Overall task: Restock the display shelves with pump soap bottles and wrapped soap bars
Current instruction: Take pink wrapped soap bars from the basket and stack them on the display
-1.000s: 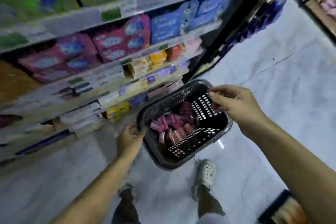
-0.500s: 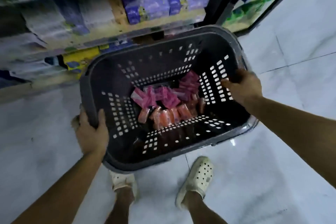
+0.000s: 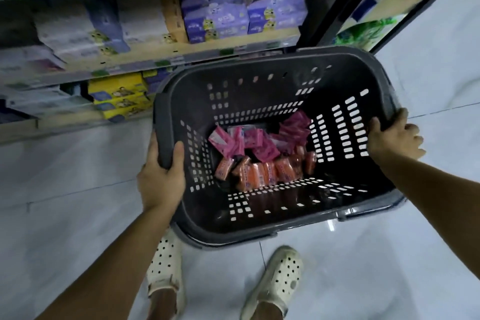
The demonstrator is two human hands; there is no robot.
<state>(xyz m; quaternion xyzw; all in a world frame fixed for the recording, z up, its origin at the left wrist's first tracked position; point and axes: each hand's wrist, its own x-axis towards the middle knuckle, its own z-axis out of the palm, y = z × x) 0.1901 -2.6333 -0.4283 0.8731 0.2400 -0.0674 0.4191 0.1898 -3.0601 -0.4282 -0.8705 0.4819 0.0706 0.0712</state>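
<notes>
A shop worker lifts a dark grey plastic basket (image 3: 272,80) in front of the display shelves (image 3: 181,53). The left grip (image 3: 161,179) is clenched round the basket's near-left corner, thumb inside the rim. The right grip (image 3: 392,138) grasps the right-hand rim, fingers curled over its edge. A second ago the basket sat low by the white tiled floor (image 3: 65,176), with only the left grip on it and the right one just reaching its rim; now both carry it, raised and drawn in close to the body, level with the lower shelves. The stock lies loose at the bottom of the basket: pink wrapped soap bars (image 3: 259,141) heaped towards the far side, orange wrapped soap bars (image 3: 262,171) in a rough row nearer the worker. No pump bottles show in it. Purple boxes (image 3: 215,21) and yellow boxes (image 3: 119,96) fill the shelves beside it. The lift appears to bring the bars within reach of the shelves; none has yet been placed
</notes>
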